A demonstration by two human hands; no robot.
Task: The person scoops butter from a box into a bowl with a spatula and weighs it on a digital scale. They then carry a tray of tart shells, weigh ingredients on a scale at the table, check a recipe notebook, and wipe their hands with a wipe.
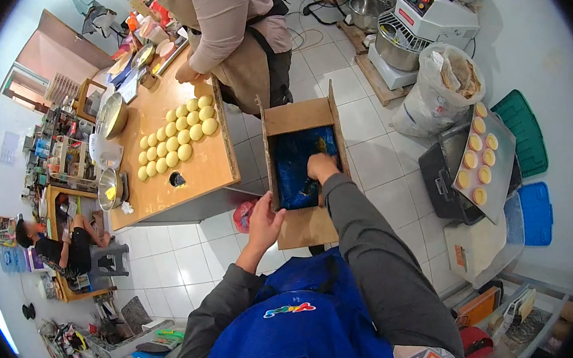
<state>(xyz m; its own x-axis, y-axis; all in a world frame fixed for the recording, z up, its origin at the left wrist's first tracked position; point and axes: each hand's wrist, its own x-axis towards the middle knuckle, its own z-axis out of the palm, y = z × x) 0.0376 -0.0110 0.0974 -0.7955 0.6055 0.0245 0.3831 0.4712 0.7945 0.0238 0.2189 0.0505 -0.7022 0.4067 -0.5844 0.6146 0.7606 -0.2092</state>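
Note:
My left hand (266,221) grips the near left edge of an open cardboard box (297,117). My right hand (321,167) reaches inside it, fingers curled low over a dark blue plastic lining (292,179) with yellowish smears; what it holds, if anything, is hidden. To the left, rows of several pale yellow dough balls (189,119) rest on a wooden worktable (205,168). Across that table's far end, another person (222,16) in a pink top and brown apron stands with a hand at the table.
A tray with pastries (501,143) lies over dark tubs (436,178) at the right, near a white sack (433,100) and a mixer (414,47). A seated person (62,255) is at lower left. A red plastic bag (244,215) lies beside the table on the tiled floor.

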